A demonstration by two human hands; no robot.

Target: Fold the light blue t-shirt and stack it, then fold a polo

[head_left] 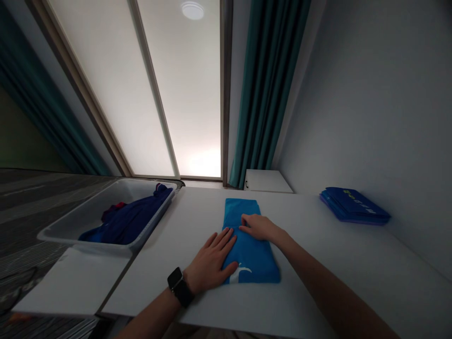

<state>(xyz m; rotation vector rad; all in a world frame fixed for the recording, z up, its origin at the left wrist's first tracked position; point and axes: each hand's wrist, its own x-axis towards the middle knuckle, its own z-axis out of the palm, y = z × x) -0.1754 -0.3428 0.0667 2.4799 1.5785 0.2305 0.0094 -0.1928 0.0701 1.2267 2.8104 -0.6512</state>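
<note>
Head camera view: tall frosted panels (180, 94) glow in their frames at the back, a pale wall (381, 94) rises on the right, and a white table (197, 212) spreads across the front; a teal curtain (268, 94) hangs beside the panels on the right, another teal curtain (45, 108) slants down at the far left; a translucent bin (123, 193) stands at the table's left side, with dark blue clothing (136, 214) heaped inside and a bit of red cloth (118, 205) showing behind it; a small white cabinet (266, 180) sits beyond the table's far edge, below the right curtain; the bright blue folded cloth (252, 254) lies flat on the middle of the table, lengthwise away from the person, well apart from a neat stack of dark blue folded items (356, 207) near the wall; the left hand (213, 261) lies palm down with fingers spread wide, reaching over the cloth's left edge; the right hand (259, 227) rests on its upper part, fingers curled in and thumb near the forefinger, though I cannot tell whether they pinch the fabric; a black watch (179, 285) circles the left wrist; smallest, a white print (240, 272) marks the cloth's near end, partly beside the left thumb
</note>
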